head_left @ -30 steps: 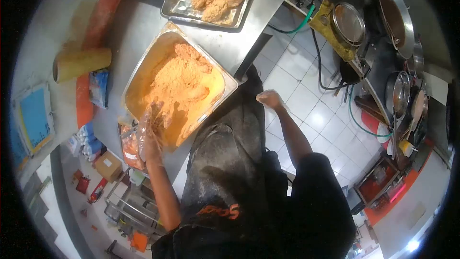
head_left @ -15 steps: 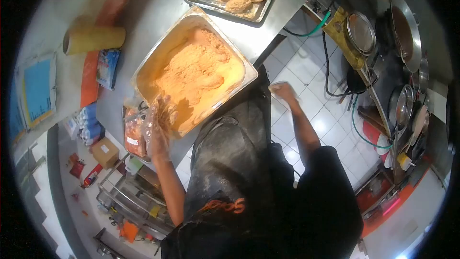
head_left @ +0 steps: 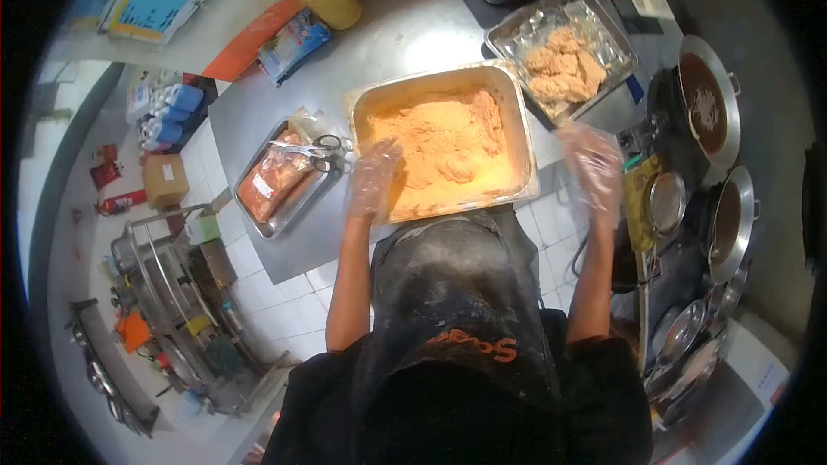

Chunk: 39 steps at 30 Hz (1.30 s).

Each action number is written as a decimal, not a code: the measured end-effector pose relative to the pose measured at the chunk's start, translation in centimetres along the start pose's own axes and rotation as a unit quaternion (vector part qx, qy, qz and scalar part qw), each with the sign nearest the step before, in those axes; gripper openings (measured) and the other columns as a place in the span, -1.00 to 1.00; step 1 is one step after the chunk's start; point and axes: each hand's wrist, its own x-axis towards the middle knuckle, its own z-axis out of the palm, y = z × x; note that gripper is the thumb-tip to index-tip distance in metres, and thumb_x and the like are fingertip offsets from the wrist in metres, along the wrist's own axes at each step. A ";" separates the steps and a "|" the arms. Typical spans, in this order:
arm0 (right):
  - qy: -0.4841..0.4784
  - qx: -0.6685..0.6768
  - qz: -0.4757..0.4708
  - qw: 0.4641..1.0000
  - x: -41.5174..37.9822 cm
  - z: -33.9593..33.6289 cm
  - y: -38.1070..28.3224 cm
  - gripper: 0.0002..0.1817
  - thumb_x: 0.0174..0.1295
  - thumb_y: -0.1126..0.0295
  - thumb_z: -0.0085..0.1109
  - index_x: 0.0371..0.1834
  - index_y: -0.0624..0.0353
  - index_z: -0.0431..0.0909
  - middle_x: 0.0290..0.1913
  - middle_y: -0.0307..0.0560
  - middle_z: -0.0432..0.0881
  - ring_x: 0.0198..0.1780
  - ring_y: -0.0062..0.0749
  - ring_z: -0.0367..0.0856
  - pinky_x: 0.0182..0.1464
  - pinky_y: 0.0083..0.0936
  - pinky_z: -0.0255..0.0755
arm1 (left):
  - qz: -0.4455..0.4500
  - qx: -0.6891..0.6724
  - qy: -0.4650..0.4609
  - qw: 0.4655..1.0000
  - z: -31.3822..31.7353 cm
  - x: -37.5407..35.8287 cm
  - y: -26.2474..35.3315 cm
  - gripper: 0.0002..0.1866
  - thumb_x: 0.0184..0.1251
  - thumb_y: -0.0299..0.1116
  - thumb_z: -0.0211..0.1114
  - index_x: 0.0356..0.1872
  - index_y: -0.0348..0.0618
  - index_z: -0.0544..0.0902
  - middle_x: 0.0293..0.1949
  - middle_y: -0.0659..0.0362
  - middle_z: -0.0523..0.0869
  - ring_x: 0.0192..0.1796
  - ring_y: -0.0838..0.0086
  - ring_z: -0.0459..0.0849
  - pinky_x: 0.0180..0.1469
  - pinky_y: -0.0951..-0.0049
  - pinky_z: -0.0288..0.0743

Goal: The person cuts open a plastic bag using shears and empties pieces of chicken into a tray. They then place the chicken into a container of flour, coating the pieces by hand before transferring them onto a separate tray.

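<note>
Orange powder (head_left: 435,142), lumpy and heaped in a metal pan (head_left: 525,159), gloved hands (head_left: 373,182) apart, unclenched

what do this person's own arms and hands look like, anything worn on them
The left hand and right hand each wear a thin, see-through, crinkled plastic glove. The forearms are bare, with no watch or bracelet visible, below black short sleeves.

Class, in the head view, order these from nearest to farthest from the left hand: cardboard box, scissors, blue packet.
1. Scissors, just left of the left hand.
2. Blue packet, forward and left on the table.
3. Cardboard box, far left beyond the table.
</note>
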 end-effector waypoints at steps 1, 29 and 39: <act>-0.083 0.014 -0.035 0.996 1.1 1.8 -0.5 -0.71 0.40 0.25 0.29 0.06 0.17 0.74 -0.25 -0.12 0.78 -0.27 -0.47 0.69 -0.18 -0.49 0.60 | 0.175 0.279 -0.023 0.944 -0.2 0.4 -1.7 -0.53 0.51 -0.06 0.23 0.24 -0.17 0.60 0.28 -0.03 0.63 0.26 0.21 0.64 0.29 0.28 0.50; -0.349 -0.321 -0.176 0.863 2.5 26.9 3.2 -0.45 0.14 -0.12 0.34 -0.06 0.16 0.71 -0.02 0.21 0.69 0.14 0.06 0.63 0.20 -0.07 0.47 | -0.158 -0.359 0.064 0.918 4.3 -0.5 -1.4 -0.55 0.48 -0.17 0.26 0.23 -0.25 0.50 0.16 0.07 0.59 0.24 0.36 0.52 0.31 0.31 0.40; -0.347 -0.325 -0.209 0.854 4.5 21.8 6.4 -0.41 0.30 -0.17 0.08 -0.03 0.18 0.69 0.01 0.24 0.70 0.09 0.08 0.65 0.16 -0.10 0.48 | -0.253 -0.491 0.051 0.832 5.1 -2.1 -0.9 -0.55 0.46 -0.11 0.22 0.12 -0.32 0.61 -0.12 0.06 0.69 -0.03 0.31 0.67 0.06 0.30 0.56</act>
